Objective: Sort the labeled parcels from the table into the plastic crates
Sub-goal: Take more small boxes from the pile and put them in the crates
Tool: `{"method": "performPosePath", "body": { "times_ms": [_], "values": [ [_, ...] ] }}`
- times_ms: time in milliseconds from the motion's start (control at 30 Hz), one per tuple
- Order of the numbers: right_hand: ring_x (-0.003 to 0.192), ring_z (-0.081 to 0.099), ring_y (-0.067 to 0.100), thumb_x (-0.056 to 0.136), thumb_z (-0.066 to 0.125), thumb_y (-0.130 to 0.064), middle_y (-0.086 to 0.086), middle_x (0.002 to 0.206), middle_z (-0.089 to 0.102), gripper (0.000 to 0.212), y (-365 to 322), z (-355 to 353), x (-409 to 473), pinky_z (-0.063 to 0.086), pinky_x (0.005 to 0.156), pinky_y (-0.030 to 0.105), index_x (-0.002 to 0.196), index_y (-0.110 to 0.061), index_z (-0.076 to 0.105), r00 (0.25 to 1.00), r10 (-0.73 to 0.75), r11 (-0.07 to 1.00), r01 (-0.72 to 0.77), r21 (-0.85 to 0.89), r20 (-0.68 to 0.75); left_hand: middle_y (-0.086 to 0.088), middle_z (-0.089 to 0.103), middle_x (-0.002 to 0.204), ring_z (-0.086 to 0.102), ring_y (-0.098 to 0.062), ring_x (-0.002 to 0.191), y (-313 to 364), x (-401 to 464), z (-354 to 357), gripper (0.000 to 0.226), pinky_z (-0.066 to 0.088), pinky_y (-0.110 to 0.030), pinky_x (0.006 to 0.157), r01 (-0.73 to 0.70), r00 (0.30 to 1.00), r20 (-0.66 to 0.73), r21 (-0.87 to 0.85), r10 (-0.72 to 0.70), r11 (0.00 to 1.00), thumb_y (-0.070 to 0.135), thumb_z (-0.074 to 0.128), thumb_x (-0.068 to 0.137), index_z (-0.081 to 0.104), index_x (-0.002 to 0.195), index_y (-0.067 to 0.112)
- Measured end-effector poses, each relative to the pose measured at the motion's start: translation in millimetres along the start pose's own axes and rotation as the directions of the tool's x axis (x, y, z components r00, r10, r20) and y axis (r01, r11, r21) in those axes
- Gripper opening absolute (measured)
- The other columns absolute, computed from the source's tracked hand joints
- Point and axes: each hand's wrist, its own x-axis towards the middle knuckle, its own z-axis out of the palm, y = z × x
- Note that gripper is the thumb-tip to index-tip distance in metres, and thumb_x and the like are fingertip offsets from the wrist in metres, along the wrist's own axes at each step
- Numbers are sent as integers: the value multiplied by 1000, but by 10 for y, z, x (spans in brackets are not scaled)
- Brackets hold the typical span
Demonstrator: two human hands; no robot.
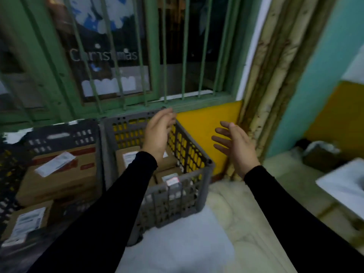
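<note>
A grey plastic crate (199, 174) stands below the window with several labelled cardboard parcels (130, 158) inside. Left of it, a dark crate (65, 133) holds larger brown boxes with white labels (57, 174). My left hand (159, 133) hovers above the grey crate, fingers loosely curled and holding nothing. Beyond the grey crate's right wall, my right hand (234, 144) is raised with its fingers spread and empty. Both arms wear black sleeves.
A green barred window (157, 56) rises behind the crates. A yellow panel (208, 131) and stained pipes (271, 85) stand at the right. A white cloth surface (187, 243) lies below the crate, and a white table corner (344, 184) shows at the far right.
</note>
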Motion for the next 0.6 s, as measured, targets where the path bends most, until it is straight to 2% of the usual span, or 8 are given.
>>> {"method": "performPosePath", "body": {
  "times_ms": [133, 267, 333, 433, 533, 600],
  "values": [
    [91, 68, 16, 104, 41, -38, 1, 109, 66, 27, -228, -830, -446, 53, 78, 31, 117, -23, 61, 983, -52, 996, 63, 61, -175, 2, 60, 131, 58, -11, 120, 86, -324, 842, 24, 41, -33, 107, -20, 978, 208, -58, 32, 998, 28, 41, 106, 54, 126, 25],
    [91, 66, 18, 106, 39, -33, 4, 110, 64, 28, -472, -1813, -942, 54, 81, 31, 120, -18, 58, 931, -86, 991, 117, 66, -356, 0, 63, 129, 59, -12, 119, 114, -674, 1885, 27, 41, -36, 109, -30, 931, 360, -98, 63, 995, 26, 41, 105, 58, 126, 23],
    [95, 66, 20, 105, 39, -35, 4, 114, 65, 27, -565, -2431, -1236, 54, 82, 32, 117, -22, 60, 889, -106, 990, 139, 40, -446, -3, 63, 129, 59, -14, 119, 95, -914, 2529, 29, 42, -34, 108, -13, 896, 439, -122, 66, 992, 24, 40, 105, 56, 128, 19],
    [96, 67, 20, 106, 39, -34, 5, 117, 66, 29, -704, -3503, -1758, 53, 84, 33, 120, -19, 60, 795, -117, 987, 158, 18, -596, -6, 62, 128, 59, -16, 119, 16, -1348, 3637, 27, 42, -34, 109, 19, 830, 554, -146, 66, 989, 23, 40, 105, 56, 126, 19],
    [94, 68, 19, 106, 39, -34, 6, 116, 67, 26, -840, -4421, -2237, 54, 83, 33, 113, -23, 62, 714, -113, 988, 157, 1, -691, -7, 61, 130, 60, -15, 116, -82, -1715, 4591, 33, 46, -25, 96, 44, 770, 633, -172, 77, 984, 24, 39, 105, 54, 132, 14],
    [100, 67, 22, 105, 40, -35, 6, 118, 66, 29, -927, -5080, -2625, 54, 87, 35, 120, -20, 59, 655, -124, 987, 159, -25, -745, -5, 62, 128, 62, -11, 111, -137, -2047, 5248, 33, 48, -22, 88, 68, 723, 687, -183, 78, 981, 25, 39, 105, 53, 133, 13]
  ]
}}
